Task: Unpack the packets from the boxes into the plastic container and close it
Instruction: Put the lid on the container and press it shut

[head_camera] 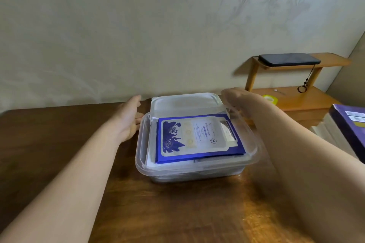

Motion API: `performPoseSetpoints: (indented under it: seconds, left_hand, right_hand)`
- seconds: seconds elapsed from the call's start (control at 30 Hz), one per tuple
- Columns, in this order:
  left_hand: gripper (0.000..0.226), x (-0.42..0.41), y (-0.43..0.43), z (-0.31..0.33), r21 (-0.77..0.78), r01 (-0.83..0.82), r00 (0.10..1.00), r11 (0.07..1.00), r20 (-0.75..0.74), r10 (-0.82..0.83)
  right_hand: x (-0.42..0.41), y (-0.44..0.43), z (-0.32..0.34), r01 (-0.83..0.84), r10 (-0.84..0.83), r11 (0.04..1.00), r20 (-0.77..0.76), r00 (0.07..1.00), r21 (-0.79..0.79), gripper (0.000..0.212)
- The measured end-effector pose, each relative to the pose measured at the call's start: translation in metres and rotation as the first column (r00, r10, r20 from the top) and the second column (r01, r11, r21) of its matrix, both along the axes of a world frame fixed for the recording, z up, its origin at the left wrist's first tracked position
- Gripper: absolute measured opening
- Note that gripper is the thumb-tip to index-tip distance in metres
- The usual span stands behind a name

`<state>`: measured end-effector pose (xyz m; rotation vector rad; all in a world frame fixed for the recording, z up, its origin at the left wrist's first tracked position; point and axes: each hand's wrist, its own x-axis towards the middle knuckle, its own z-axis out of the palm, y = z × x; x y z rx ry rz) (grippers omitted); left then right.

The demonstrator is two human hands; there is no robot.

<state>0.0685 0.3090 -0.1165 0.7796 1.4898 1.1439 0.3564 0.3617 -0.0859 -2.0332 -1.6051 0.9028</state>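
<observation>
A clear plastic container stands mid-table, with blue and white packets stacked flat inside. Its clear lid rests behind it, front edge overlapping the container's back rim. My left hand is just left of the container, palm facing it, fingers apart, thumb close to the rim, holding nothing. My right hand is motion-blurred at the lid's right back corner, fingers loosely curved. The lid itself looks sharp and still, and nothing is seen in that hand. A purple box lies at the right edge.
The dark wooden table ends at a patterned wall. At the back right stands a light wooden shelf with a black phone on its upper tier and a yellow tape roll. White boxes lie under the purple box.
</observation>
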Motion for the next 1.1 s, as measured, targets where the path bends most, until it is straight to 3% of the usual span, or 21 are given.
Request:
performPoseSetpoints:
  seconds: [0.13,0.37,0.53,0.63,0.77,1.0,1.1]
  left_hand:
    - [0.051,0.007,0.009,0.000,-0.007,0.021,0.999,1.000,-0.033,-0.021]
    - [0.049,0.014,0.011,0.002,0.001,0.046,0.997,0.999,-0.068,-0.046]
    - [0.055,0.010,0.010,0.013,0.056,0.062,0.998,0.997,-0.018,-0.061]
    - [0.056,0.009,0.006,0.023,0.156,0.051,0.999,0.986,-0.004,-0.051]
    - [0.055,0.006,-0.004,0.035,0.252,-0.004,0.999,0.968,0.040,-0.006]
    - [0.033,0.004,-0.027,0.050,0.372,-0.114,0.981,0.921,0.190,0.045]
    - [0.021,0.006,-0.039,0.059,0.407,-0.161,0.972,0.899,0.221,0.074]
  right_hand:
    - [-0.003,0.009,-0.003,0.005,-0.005,1.000,-0.021,1.000,-0.014,0.024]
    - [-0.010,0.009,-0.005,0.025,-0.029,0.999,0.077,0.997,0.043,0.019]
    - [-0.005,0.004,-0.002,0.237,-0.213,0.967,-0.216,0.953,0.092,0.018]
    - [-0.007,-0.005,0.005,0.276,-0.203,0.951,-0.388,0.899,0.141,0.025]
    - [0.001,-0.017,0.010,0.325,-0.183,0.938,-0.625,0.759,0.121,0.042]
    - [0.007,-0.053,0.029,0.359,-0.123,0.929,-0.838,0.532,0.092,0.048]
    - [0.009,-0.067,0.035,0.343,-0.090,0.936,-0.883,0.460,0.083,0.038]
